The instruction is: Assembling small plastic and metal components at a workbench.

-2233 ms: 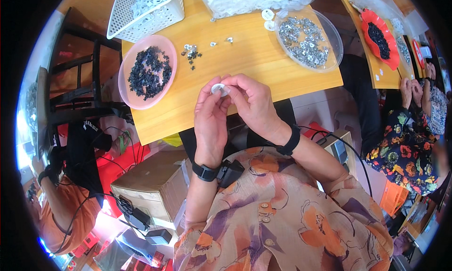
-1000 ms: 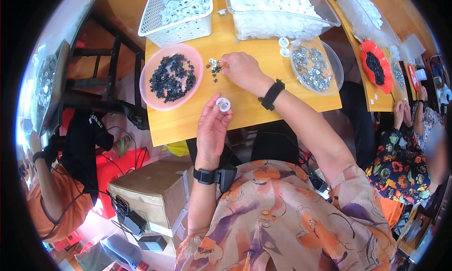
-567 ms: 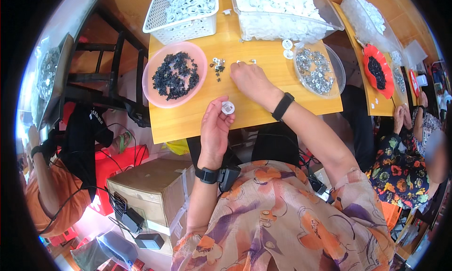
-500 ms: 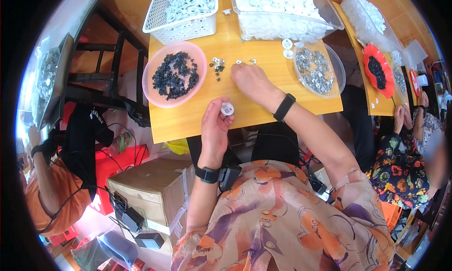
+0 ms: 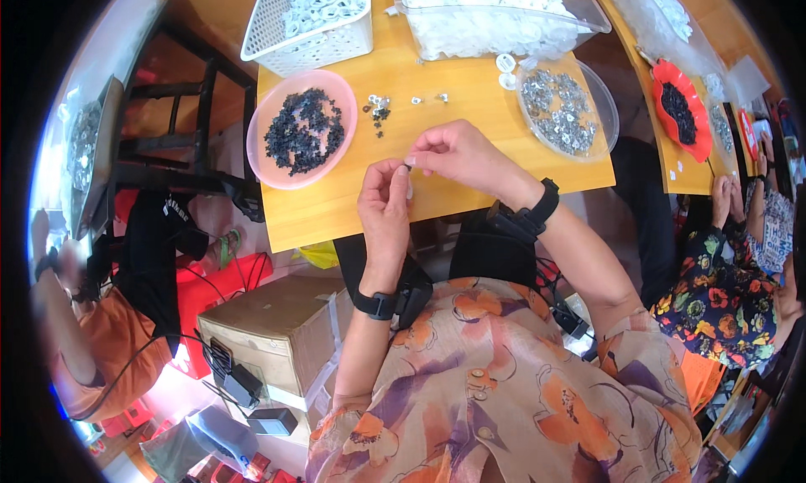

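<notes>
My left hand (image 5: 384,206) is closed around a small white round cap (image 5: 410,189), which shows only edge-on between the fingers. Against it, the thumb and forefinger of my right hand (image 5: 462,157) pinch a tiny dark part (image 5: 408,167), mostly hidden by the fingertips. Both hands meet above the table's (image 5: 470,88) near part. Beyond them lies a loose cluster of small black and silvery parts (image 5: 378,112), with a few silvery bits (image 5: 416,101) to its right. A pink plate (image 5: 259,151) at the left bears a heap of black parts (image 5: 304,135).
A clear round dish (image 5: 610,130) of metal pieces stands at the right, two white discs (image 5: 505,63) beside it. Along the back are a white perforated basket (image 5: 332,51) and a clear bin (image 5: 478,40) of white pieces. A cardboard box (image 5: 252,323) sits lower left. People work on both sides.
My right hand has come back from the small parts on the table to my left hand. The left hand has turned, so the white cap's face no longer shows.
</notes>
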{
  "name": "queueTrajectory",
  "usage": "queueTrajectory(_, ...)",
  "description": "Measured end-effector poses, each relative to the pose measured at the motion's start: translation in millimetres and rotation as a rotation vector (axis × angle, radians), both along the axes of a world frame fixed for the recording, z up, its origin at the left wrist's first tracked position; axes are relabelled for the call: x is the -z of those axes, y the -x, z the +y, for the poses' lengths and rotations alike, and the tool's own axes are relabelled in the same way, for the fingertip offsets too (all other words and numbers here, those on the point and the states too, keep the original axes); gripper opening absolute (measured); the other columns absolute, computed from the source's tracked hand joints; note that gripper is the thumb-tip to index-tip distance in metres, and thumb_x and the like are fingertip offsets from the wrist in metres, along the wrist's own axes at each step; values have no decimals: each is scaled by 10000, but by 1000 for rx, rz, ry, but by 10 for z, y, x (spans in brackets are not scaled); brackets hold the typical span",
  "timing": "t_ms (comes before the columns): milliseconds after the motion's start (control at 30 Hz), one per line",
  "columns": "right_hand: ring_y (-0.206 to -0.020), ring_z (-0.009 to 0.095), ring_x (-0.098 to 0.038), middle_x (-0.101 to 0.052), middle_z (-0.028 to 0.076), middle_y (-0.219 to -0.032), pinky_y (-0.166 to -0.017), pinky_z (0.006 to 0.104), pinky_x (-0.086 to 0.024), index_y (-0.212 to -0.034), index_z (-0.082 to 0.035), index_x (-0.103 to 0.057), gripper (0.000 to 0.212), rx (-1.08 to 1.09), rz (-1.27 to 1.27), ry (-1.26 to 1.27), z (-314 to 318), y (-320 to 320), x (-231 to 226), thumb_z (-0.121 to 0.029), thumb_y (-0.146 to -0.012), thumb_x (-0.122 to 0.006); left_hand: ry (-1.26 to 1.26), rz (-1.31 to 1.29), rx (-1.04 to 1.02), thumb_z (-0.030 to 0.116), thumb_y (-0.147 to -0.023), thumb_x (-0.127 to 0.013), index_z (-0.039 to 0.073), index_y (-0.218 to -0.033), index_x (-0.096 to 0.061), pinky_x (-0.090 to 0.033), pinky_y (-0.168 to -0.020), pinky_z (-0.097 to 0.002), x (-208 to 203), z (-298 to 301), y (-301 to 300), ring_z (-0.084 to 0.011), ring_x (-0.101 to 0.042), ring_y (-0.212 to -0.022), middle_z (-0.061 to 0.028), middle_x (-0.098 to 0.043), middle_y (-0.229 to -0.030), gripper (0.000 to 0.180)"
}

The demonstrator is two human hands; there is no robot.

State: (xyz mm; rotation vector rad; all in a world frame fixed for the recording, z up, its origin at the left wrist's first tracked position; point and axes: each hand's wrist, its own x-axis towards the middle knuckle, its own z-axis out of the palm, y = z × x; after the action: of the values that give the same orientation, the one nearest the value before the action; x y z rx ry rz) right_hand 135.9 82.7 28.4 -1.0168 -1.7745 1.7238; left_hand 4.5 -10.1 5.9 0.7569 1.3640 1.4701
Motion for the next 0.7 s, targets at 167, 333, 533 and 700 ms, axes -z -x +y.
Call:
queueTrajectory(167,-600,48,-535,-624,12,-716,-545,191,-426,-881,21,-658,155,52,21,9,-75,45,23,-132,-862,-643,-1,15,72,222,-949,-551,93,-928,-589,-352,-544,-160,43,-1,-22,-8,-451,-618,54,-558,-749,136)
queueTrajectory(333,-568,54,-528,-622,13,-702,-525,187,-424,-858,29,-649,138,131,50,61,-156,87,15,-107,-868,-627,119,-146,53,202,-955,-537,76,-923,-571,-344,-540,-170,-34,14,-32,-31,-442,-603,44,-527,-718,133)
queueTrajectory(533,-594,59,-544,-622,18,-726,-554,198,-447,-902,36,-632,112,190,108,39,-206,82,52,-70,-874,-609,76,-111,40,263,-960,-530,92,-931,-580,-366,-548,-166,39,-34,-79,-32,-470,-609,33,-574,-755,180)
queueTrajectory(700,-672,77,-589,-634,40,-799,-634,209,-490,-944,36,-621,114,166,181,90,-244,44,25,-53,-875,-604,96,-159,43,238,-963,-522,85,-940,-571,-373,-545,-173,30,-8,-45,-42,-482,-609,24,-569,-742,163)
